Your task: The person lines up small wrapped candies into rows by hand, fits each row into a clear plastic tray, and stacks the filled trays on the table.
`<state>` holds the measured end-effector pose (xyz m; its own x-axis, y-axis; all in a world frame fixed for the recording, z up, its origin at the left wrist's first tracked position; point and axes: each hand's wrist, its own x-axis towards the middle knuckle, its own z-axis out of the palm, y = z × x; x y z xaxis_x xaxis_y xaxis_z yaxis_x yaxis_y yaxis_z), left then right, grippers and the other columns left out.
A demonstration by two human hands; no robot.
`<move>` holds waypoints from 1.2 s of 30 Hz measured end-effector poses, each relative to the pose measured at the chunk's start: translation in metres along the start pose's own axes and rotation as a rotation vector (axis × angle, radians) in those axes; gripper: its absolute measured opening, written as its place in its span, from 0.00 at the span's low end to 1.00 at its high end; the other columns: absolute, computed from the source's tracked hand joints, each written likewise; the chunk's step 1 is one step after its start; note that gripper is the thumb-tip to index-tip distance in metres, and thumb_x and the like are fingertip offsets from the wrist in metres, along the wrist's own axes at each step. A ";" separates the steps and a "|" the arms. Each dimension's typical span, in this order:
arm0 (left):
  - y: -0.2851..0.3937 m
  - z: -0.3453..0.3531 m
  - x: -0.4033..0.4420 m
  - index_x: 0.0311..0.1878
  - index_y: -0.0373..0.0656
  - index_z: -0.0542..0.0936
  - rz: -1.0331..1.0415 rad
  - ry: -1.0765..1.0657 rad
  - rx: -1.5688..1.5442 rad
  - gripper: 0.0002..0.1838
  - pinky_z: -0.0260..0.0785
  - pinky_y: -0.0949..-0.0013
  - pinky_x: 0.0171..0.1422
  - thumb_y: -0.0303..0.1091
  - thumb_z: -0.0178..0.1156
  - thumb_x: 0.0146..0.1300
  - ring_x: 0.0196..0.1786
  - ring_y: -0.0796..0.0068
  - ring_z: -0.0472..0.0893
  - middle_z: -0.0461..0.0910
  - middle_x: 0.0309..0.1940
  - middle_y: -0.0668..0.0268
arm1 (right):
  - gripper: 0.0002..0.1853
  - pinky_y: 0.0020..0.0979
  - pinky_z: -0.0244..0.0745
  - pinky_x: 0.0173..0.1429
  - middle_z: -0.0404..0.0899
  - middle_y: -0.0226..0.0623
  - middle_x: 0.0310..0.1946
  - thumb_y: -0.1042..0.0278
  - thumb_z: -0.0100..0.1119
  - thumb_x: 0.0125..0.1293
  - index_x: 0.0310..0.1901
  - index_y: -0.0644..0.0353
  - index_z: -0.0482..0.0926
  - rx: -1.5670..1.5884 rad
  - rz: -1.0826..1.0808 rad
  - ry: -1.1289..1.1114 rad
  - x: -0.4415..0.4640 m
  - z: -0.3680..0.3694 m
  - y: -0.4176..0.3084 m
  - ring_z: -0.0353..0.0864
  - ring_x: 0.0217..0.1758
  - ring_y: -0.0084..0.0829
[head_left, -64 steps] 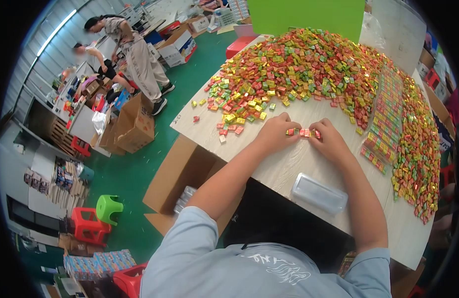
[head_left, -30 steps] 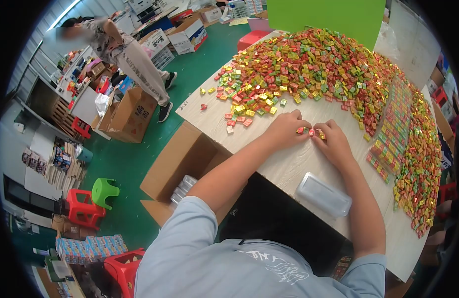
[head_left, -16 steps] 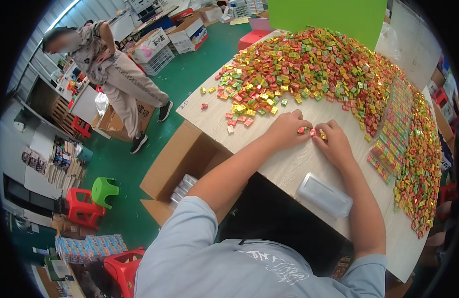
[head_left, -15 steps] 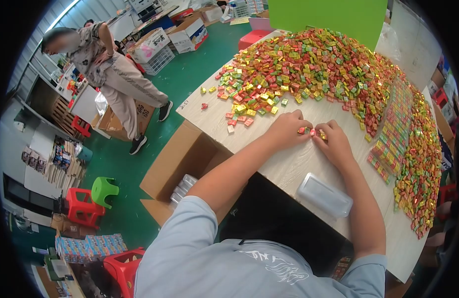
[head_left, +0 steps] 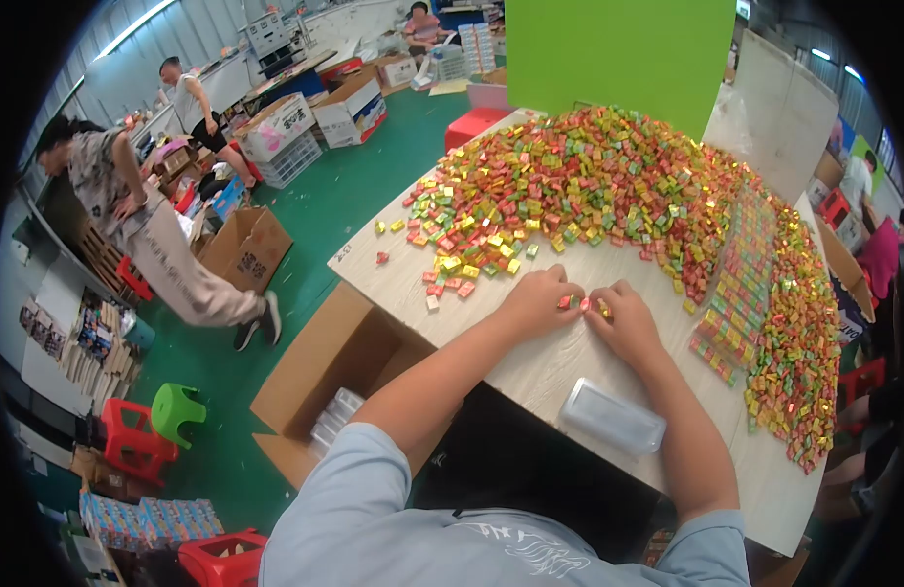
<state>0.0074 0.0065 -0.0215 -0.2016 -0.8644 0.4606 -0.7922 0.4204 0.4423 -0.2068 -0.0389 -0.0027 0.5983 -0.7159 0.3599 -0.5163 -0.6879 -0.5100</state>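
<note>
You're in a packing workshop.
You have a ribbed wall (head_left: pixel 205 34) and tube light (head_left: pixel 134 29) over a green floor (head_left: pixel 344 186), cardboard boxes (head_left: pixel 254 256) and plastic stools (head_left: pixel 175 413) about you, other people (head_left: pixel 190 104) beyond, and small bright pieces (head_left: pixel 598 171) heaped across your table (head_left: pixel 530 377).

Mixed red, yellow and green in the packets (head_left: pixel 569 176).
Showed pale grain on the bench (head_left: pixel 393 279), plain bright green on the panel (head_left: pixel 618 59).
</note>
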 end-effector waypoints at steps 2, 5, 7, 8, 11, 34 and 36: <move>-0.001 0.002 0.000 0.48 0.53 0.91 -0.002 0.004 0.014 0.12 0.78 0.55 0.49 0.42 0.72 0.63 0.41 0.54 0.84 0.81 0.40 0.58 | 0.12 0.45 0.79 0.52 0.80 0.45 0.42 0.63 0.72 0.64 0.47 0.56 0.88 -0.002 -0.007 0.012 0.000 0.001 0.000 0.83 0.47 0.49; -0.005 0.004 0.000 0.47 0.53 0.91 0.016 0.013 0.016 0.12 0.78 0.55 0.48 0.43 0.72 0.63 0.41 0.55 0.85 0.81 0.39 0.58 | 0.12 0.45 0.79 0.51 0.80 0.45 0.42 0.63 0.72 0.64 0.47 0.56 0.88 -0.009 -0.009 0.010 0.000 0.001 -0.001 0.83 0.46 0.49; -0.007 0.005 0.000 0.47 0.53 0.91 0.024 0.037 0.025 0.11 0.78 0.55 0.48 0.43 0.71 0.63 0.41 0.55 0.85 0.81 0.39 0.58 | 0.14 0.43 0.79 0.54 0.80 0.46 0.45 0.62 0.71 0.67 0.52 0.56 0.87 -0.047 -0.010 -0.042 0.000 -0.001 0.000 0.83 0.48 0.48; -0.007 0.005 0.000 0.46 0.53 0.91 0.027 0.034 0.014 0.12 0.78 0.55 0.48 0.43 0.71 0.63 0.40 0.54 0.85 0.81 0.39 0.58 | 0.15 0.42 0.79 0.54 0.79 0.45 0.46 0.63 0.71 0.67 0.53 0.57 0.86 -0.018 0.008 -0.046 -0.001 0.000 -0.001 0.83 0.48 0.47; -0.008 0.007 -0.001 0.46 0.50 0.91 0.036 0.023 -0.018 0.12 0.79 0.55 0.48 0.43 0.72 0.62 0.40 0.53 0.85 0.82 0.39 0.58 | 0.14 0.41 0.81 0.53 0.80 0.45 0.45 0.64 0.71 0.67 0.51 0.57 0.87 -0.010 0.008 -0.016 -0.003 0.002 -0.002 0.84 0.47 0.46; -0.018 0.030 0.005 0.38 0.43 0.88 0.055 0.082 0.042 0.17 0.78 0.51 0.49 0.48 0.71 0.60 0.42 0.51 0.86 0.82 0.41 0.54 | 0.16 0.36 0.80 0.52 0.80 0.45 0.48 0.66 0.71 0.66 0.54 0.59 0.85 -0.149 0.031 -0.017 -0.003 0.011 -0.002 0.85 0.48 0.44; -0.019 0.030 0.005 0.38 0.43 0.88 0.055 0.084 0.036 0.16 0.78 0.51 0.49 0.48 0.71 0.60 0.42 0.50 0.86 0.82 0.40 0.54 | 0.15 0.35 0.80 0.52 0.79 0.44 0.48 0.67 0.70 0.67 0.54 0.60 0.85 -0.155 0.033 -0.021 -0.003 0.011 -0.007 0.84 0.47 0.42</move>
<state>0.0046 -0.0139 -0.0506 -0.1975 -0.8139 0.5465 -0.8018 0.4548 0.3877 -0.1984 -0.0309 -0.0091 0.5916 -0.7366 0.3278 -0.6229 -0.6757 -0.3943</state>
